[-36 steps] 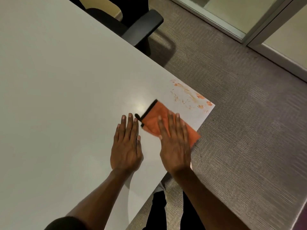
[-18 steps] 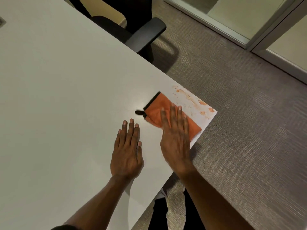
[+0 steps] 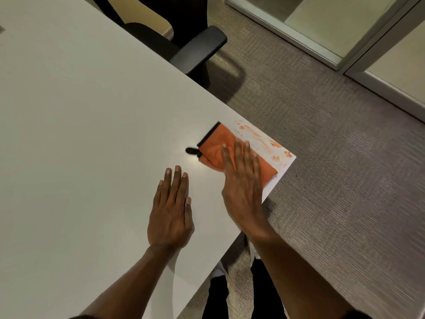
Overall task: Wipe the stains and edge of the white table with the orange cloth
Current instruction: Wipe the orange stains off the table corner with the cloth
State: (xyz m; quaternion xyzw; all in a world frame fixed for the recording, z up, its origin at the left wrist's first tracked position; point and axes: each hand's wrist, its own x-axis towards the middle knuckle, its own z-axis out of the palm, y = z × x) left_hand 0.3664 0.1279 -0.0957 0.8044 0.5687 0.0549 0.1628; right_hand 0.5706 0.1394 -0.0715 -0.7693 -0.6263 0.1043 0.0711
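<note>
Head view: right hand [image 3: 241, 187] grip spread flat atop orange cloth [image 3: 220, 147], beside stains [image 3: 264, 140].

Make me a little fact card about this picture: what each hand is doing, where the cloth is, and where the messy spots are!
left hand: left hand lies flat on the white table, palm down, holding nothing
right hand: right hand presses flat on the orange cloth
cloth: folded, black trim along its far end, near the table's corner
messy spots: orange stains between the cloth and the table edge, not yet wiped away
nearby: black chair pushed up to the table, grey carpet below
</note>
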